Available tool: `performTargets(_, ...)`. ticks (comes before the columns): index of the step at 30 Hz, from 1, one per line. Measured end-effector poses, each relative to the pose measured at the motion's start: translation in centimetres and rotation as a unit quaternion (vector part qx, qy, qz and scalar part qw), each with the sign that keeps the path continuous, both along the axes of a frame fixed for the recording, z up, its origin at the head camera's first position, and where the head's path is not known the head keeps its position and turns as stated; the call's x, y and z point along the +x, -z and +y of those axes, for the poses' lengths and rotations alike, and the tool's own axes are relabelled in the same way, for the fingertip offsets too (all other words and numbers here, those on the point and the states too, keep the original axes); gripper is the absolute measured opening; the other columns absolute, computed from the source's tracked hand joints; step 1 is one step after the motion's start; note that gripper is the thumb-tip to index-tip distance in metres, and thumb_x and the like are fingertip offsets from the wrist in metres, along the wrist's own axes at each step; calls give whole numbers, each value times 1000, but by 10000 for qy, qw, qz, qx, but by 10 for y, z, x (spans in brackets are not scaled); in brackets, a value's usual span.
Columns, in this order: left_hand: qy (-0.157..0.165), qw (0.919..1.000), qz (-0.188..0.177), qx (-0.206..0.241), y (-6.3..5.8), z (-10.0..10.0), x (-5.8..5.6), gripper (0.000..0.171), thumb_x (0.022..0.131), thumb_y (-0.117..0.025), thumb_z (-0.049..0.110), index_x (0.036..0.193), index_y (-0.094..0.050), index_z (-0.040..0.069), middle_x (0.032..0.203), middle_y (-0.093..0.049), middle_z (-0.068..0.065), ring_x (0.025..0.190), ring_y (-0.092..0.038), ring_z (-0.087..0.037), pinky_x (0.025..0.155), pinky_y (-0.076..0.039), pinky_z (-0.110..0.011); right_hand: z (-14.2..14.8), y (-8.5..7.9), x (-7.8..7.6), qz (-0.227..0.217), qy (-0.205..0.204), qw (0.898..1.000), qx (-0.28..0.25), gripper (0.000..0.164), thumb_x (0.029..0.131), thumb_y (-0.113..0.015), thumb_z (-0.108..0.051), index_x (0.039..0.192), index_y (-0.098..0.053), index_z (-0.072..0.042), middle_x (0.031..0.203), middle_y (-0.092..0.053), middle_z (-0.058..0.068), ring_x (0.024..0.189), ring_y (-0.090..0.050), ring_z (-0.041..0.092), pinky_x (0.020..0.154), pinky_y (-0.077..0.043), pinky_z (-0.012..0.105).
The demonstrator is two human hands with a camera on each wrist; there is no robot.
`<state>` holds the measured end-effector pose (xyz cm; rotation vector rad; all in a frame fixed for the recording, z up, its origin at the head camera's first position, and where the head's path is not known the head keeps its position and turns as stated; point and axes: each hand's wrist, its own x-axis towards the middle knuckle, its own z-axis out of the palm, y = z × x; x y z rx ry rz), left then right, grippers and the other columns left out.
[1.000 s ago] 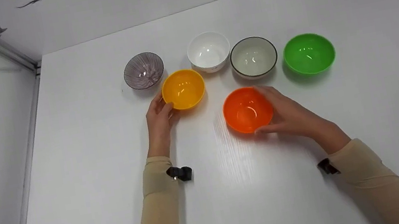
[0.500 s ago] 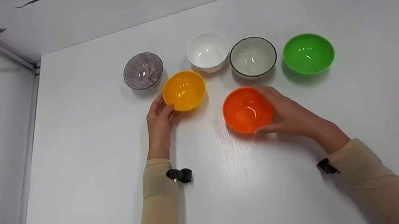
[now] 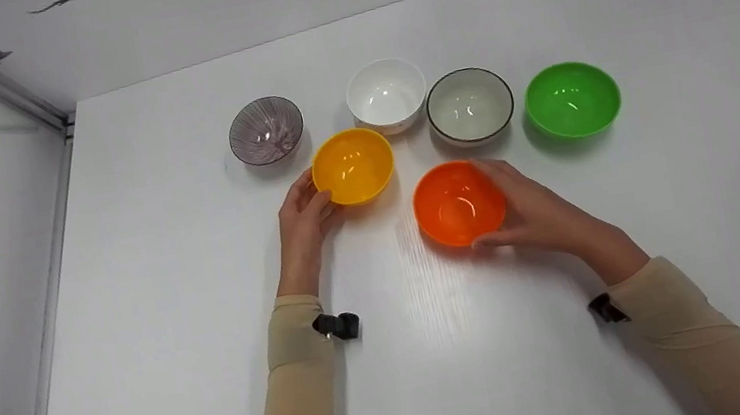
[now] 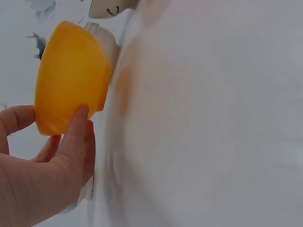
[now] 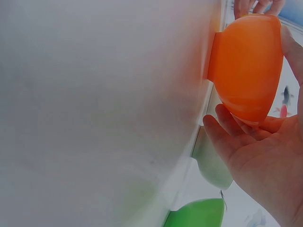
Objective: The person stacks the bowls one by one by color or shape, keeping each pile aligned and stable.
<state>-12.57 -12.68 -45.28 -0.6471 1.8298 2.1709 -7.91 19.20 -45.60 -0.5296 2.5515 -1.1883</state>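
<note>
My left hand (image 3: 303,223) holds a yellow bowl (image 3: 354,167) by its near left side, thumb near the rim and fingers beneath. In the left wrist view the yellow bowl (image 4: 71,80) is held off the table, slightly tilted. My right hand (image 3: 538,208) grips an orange bowl (image 3: 458,204) from the right, with the thumb at its near side and the fingers round the far side. The right wrist view shows the orange bowl (image 5: 248,66) with its base close to the table; whether it touches I cannot tell.
Behind stand a purple striped bowl (image 3: 266,131), a white bowl (image 3: 386,94), a pale grey bowl with a dark rim (image 3: 470,105) and a green bowl (image 3: 573,100). The white table (image 3: 149,292) meets panels at the back and sides.
The yellow bowl has moved a little to the right with my left hand, away from the purple striped bowl. My right hand and the orange bowl have stayed in place.
</note>
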Motion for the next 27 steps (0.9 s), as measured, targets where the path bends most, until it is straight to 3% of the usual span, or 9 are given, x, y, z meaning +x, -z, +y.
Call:
performTargets(11,230,9988,300,315,-6,6,2,50,99,-56,9,147,-45,14,148,-51,-5,126,-59,-23,105,-53,-33,0,-1,1,133,-101,9998,-76,108,75,-87,-38,160,-21,-21,160,-30,5,147,-33,28,119,-33,60)
performTargets(27,425,9957,626,541,-14,15,6,47,99,-56,8,145,-48,12,146,-53,-7,121,-60,-24,102,-55,-35,1,-1,1,138,-106,9998,-51,109,75,-86,-43,160,-21,-20,160,-31,6,146,-34,30,118,-34,61)
